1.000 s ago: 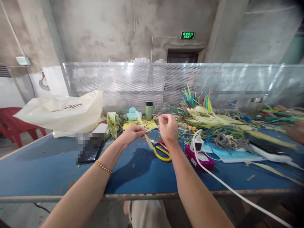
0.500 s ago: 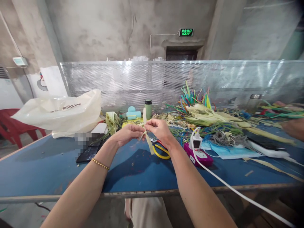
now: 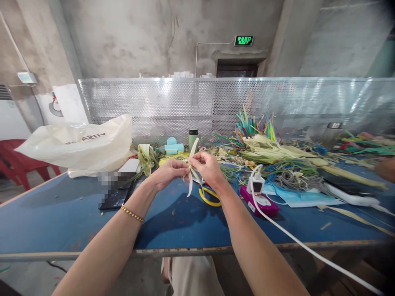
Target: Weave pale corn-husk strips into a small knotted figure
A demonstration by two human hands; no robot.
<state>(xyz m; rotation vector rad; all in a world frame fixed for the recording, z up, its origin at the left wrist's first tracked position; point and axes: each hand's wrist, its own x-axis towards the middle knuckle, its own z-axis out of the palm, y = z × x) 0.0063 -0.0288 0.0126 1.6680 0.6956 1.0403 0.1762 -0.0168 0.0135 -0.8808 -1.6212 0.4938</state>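
My left hand (image 3: 168,173) and my right hand (image 3: 208,167) meet above the table, fingertips pinched on pale corn husk strips (image 3: 190,186). One strip end stands up between the hands, and other ends hang beneath them. How the strips cross is hidden by my fingers. Under my right hand lie scissors (image 3: 212,203) with yellow handles, partly covered by the wrist. Straight behind the hands stands a green bottle (image 3: 193,142) with a black lid.
Corn husks (image 3: 265,149) and coloured strands (image 3: 251,125) heap up at the back right. A magenta box (image 3: 261,202) with a white cable lies right of my arm. A white plastic bag (image 3: 77,144) sits left. Another person's hand (image 3: 384,167) shows at the far right.
The upper strip end has tilted to the right. Below, the hanging ends have spread, one curving down to the left. Both hands stay close together and pinched.
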